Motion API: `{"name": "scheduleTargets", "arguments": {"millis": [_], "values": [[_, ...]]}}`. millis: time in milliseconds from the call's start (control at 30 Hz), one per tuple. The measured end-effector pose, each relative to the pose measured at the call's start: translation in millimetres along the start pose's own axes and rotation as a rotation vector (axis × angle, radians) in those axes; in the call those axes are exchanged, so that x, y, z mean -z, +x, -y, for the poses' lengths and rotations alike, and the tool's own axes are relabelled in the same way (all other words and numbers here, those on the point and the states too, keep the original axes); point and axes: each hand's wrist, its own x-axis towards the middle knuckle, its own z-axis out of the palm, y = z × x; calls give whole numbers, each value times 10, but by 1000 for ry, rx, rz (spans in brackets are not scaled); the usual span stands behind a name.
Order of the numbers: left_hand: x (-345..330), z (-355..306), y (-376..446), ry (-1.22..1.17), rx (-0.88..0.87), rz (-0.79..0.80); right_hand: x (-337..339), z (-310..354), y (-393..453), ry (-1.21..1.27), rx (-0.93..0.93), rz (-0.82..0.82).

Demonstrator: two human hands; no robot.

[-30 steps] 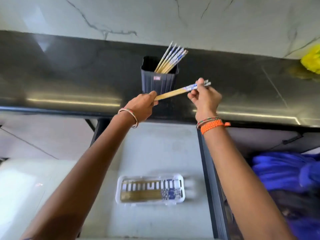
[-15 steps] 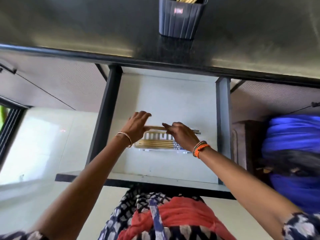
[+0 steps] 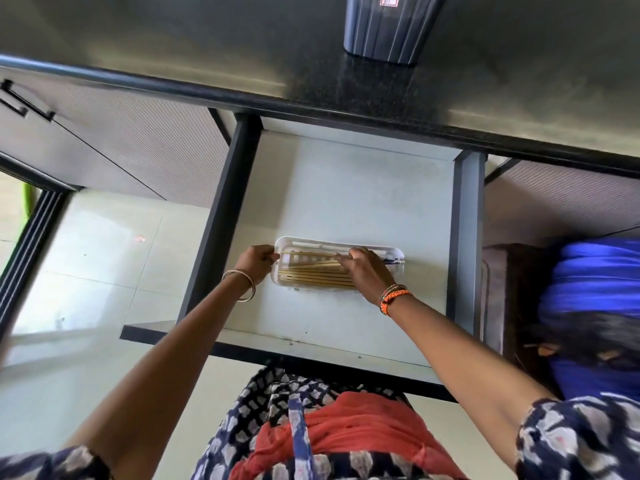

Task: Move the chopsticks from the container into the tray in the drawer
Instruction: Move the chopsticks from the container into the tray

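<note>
Now we see the left hand [image 3: 258,259] with its grip curled on the left end of the white tray [image 3: 341,244] in the open drawer [image 3: 346,188], while the right hand [image 3: 367,273] lays loosely straight fingers on the chopsticks [image 3: 311,277] lying inside it; the dark container [image 3: 388,29] stands on the worktop [image 3: 173,39].

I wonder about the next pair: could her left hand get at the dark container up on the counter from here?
Probably yes. The left hand only holds the tray end in the open drawer, and nothing stands between it and the container on the counter above.
</note>
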Motion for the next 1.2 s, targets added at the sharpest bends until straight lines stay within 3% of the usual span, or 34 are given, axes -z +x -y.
{"name": "scheduleTargets", "arguments": {"millis": [233, 600, 767, 867, 1033, 1200], "values": [[-5, 20, 28, -2, 32, -15, -19, 6, 18, 0, 56, -56], [-6, 24, 40, 28, 29, -2, -158, 79, 208, 141, -65, 83], [-8, 57, 72, -59, 61, 37, -145, 94, 207, 66, -21, 60], [49, -16, 63, -195, 52, -28, -11, 140, 179, 27, 36, 22], [411, -634, 169, -403, -204, -238, 700, 269, 123, 239, 46, -246], [878, -1887, 423, -435, -575, -290, 2074, -65, 649, 354, -4, -751]]}}
